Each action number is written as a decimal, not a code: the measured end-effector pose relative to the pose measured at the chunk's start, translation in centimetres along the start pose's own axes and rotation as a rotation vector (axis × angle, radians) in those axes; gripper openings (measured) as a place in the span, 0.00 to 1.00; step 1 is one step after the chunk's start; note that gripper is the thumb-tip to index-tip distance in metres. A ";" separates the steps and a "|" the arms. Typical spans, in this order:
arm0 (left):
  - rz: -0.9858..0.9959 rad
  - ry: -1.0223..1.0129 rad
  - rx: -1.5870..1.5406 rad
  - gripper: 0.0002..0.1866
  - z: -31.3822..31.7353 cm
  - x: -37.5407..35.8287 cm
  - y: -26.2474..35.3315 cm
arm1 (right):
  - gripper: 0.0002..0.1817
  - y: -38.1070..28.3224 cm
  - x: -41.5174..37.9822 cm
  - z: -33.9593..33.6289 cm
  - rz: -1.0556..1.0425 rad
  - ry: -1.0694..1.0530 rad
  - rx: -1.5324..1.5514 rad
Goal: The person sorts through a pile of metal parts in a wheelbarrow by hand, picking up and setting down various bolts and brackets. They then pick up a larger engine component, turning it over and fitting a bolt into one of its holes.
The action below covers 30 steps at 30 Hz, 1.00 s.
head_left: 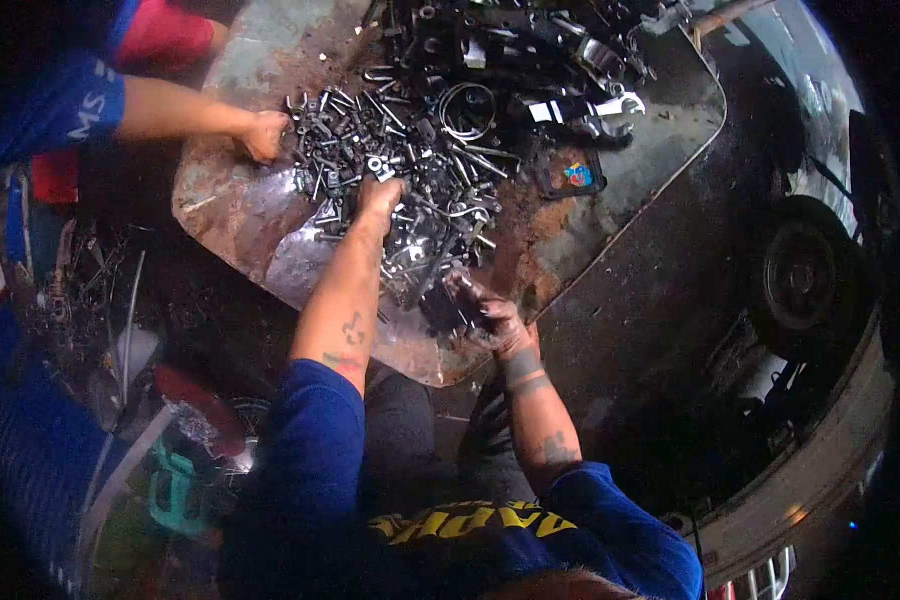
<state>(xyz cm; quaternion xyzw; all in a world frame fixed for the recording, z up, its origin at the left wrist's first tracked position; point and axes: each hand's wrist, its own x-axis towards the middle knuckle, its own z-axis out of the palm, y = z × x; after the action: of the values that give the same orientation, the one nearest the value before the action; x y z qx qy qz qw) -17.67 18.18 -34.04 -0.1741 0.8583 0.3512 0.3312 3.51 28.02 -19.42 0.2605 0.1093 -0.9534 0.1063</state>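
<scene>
A heap of metal bolts, nuts and small parts (pixel 410 160) lies on a rusty metal sheet (pixel 660 130). My left hand (pixel 378 196) reaches into the heap, fingers down among the bolts; what it grips is hidden. My right hand (pixel 485 312), blackened with grease, sits at the near edge of the sheet, curled around a dark metal part (pixel 442 308). Both my arms wear blue sleeves.
Another person's hand (pixel 265 135), arm in a blue sleeve, touches the heap's left side. Larger dark metal pieces (pixel 530 50) and a wire ring (pixel 467 108) lie at the back. A wheel (pixel 800 275) stands on the dark floor at right. Clutter fills the left.
</scene>
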 end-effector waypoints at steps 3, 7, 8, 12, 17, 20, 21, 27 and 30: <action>-0.129 -0.282 -0.277 0.18 -1.3 -0.9 0.6 | 0.39 0.1 -0.9 2.8 0.022 -0.122 0.306; 0.029 -0.237 -0.547 0.13 -2.0 -5.2 2.9 | 0.37 -0.3 -1.7 3.2 0.026 -0.166 0.550; 0.018 -0.242 -0.597 0.11 -2.2 -6.3 4.1 | 0.37 -0.5 -2.1 3.1 0.047 -0.030 0.631; 0.386 -0.190 -0.042 0.10 -2.5 -7.4 5.6 | 0.41 -0.8 -2.5 2.7 -0.075 -0.292 0.457; 0.465 -0.049 0.401 0.28 -0.6 -8.0 6.7 | 0.47 -1.5 -3.5 3.0 -0.033 -0.158 0.513; 0.367 -0.261 0.402 0.30 -1.2 -6.1 7.3 | 0.50 -2.1 -4.0 3.5 -0.054 -0.229 0.543; 0.394 -0.253 0.403 0.28 -1.6 -6.0 7.3 | 0.51 -2.4 -4.3 3.6 -0.057 -0.243 0.568; 0.614 -0.050 0.242 0.14 -4.9 -13.0 8.6 | 0.56 -2.5 -6.5 2.1 -0.198 -0.247 0.491; 0.628 -0.035 0.154 0.19 -6.6 -16.8 15.0 | 0.54 -1.2 -6.9 -0.5 -0.245 -0.287 0.635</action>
<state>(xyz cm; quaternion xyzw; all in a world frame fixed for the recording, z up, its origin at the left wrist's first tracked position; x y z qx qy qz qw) -16.51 24.92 -11.63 0.1307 0.8884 0.3731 0.2335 9.23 30.34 -16.03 0.1292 -0.1776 -0.9723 -0.0805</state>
